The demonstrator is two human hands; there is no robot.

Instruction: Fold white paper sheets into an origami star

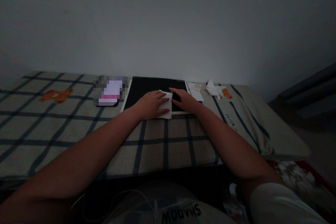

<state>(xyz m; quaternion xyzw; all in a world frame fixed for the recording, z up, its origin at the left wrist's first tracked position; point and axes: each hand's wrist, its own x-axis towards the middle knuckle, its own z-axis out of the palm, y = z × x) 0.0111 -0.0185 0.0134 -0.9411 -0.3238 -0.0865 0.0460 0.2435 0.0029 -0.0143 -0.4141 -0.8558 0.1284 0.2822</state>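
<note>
A folded piece of white paper (166,105) lies on a black notebook (154,85) in front of me. Over the paper's left part rests my left hand (151,105), its fingers spread flat and pressing it down. My right hand (185,100) is at the paper's right edge, above the black cover, with thumb and fingers apart. Its fingertips are close to the paper; whether they touch it I cannot tell. The hidden left part of the paper is under my left palm.
Left of the notebook lies a lit phone (110,92), partly pixelated. On the right are white paper sheets (196,92) and a folded paper shape (212,89). All lie on a checked cloth (76,122) against a grey wall. A bin of crumpled paper (296,176) stands lower right.
</note>
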